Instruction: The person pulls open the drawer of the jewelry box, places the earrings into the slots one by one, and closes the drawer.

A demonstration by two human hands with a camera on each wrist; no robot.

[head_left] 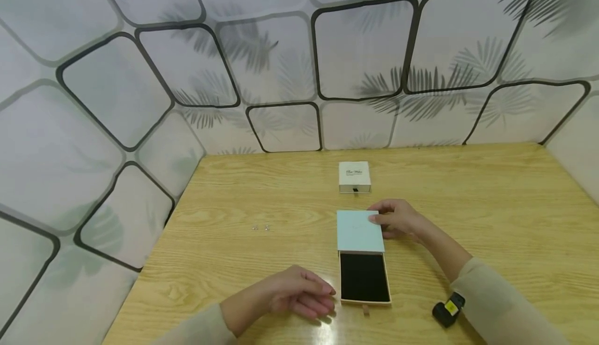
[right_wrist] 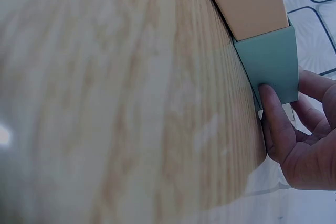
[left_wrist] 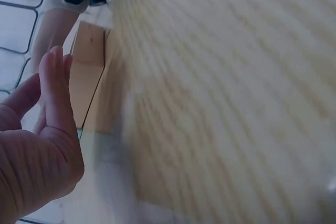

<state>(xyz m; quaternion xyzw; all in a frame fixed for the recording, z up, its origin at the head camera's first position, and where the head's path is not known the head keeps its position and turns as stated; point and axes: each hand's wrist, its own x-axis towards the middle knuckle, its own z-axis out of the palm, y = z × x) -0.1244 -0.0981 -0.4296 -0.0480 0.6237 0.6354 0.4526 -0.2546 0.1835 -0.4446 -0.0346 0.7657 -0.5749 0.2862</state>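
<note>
A light blue drawer box lies on the table with its drawer slid out toward me. The drawer has a peach rim, a black lining and a small pull tab at its front. My right hand grips the far right corner of the blue sleeve, with fingers on its side and over its top. Beside the drawer's left edge my left hand holds nothing, its fingers loosely bent. In the left wrist view, the peach drawer side shows behind the left hand's fingers.
A small white box with dark lettering and a dark tab stands behind the blue one. Two tiny shiny pieces lie on the wooden table to the left. A black device with a yellow label is at the right wrist. Patterned fabric surrounds the table.
</note>
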